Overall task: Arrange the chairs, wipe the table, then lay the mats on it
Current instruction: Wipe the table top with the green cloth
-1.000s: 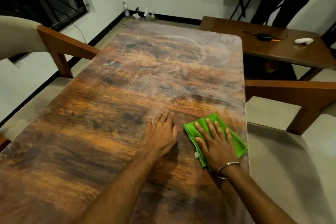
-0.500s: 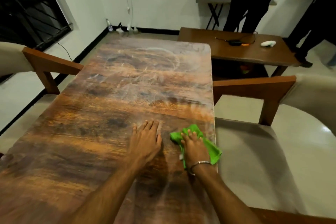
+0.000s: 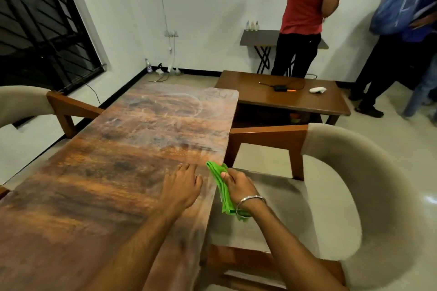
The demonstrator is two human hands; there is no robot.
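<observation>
A long wooden table (image 3: 132, 149) with smeared wipe marks fills the left and middle of the head view. My left hand (image 3: 181, 186) lies flat on it near the right edge, fingers spread. My right hand (image 3: 236, 185) grips a green cloth (image 3: 221, 186) just past the table's right edge, the cloth hanging down over the seat of a beige cushioned chair (image 3: 331, 196). A second beige chair (image 3: 23, 104) with wooden arms stands at the table's left side. No mats are in view.
A lower brown side table (image 3: 283, 99) with a black device and a white controller stands beyond the right chair. Two people (image 3: 305, 19) stand at the back right near a small wall shelf. A dark barred window is on the left wall.
My right hand slid the green cloth rightward off the table's edge and closed on it. The left hand stayed flat on the table. The view lifted, showing more of the room.
</observation>
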